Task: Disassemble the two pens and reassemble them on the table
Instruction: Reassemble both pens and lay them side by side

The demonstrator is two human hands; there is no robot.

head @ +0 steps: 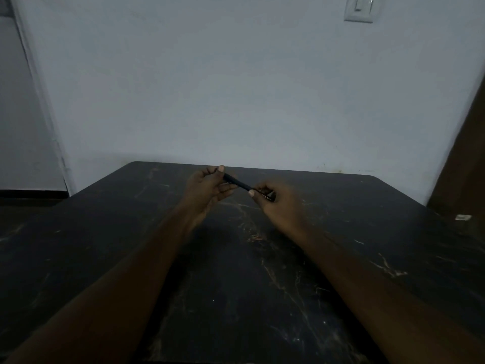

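Note:
A dark pen (237, 182) is held up over the far half of the black marbled table (236, 285), slanting down from upper left to lower right. My left hand (207, 190) pinches its upper left end between thumb and fingers. My right hand (278, 203) grips its lower right end, where pale lettering shows on the barrel. Whether the pen is one piece or two pieces meeting is unclear in the dim light. A second pen is not visible anywhere.
A white wall (236, 88) rises right behind the table's far edge, with a light switch (359, 7) at the upper right. A brown door or panel (462, 166) stands at the right. A small pale object (463, 217) lies near the table's right edge.

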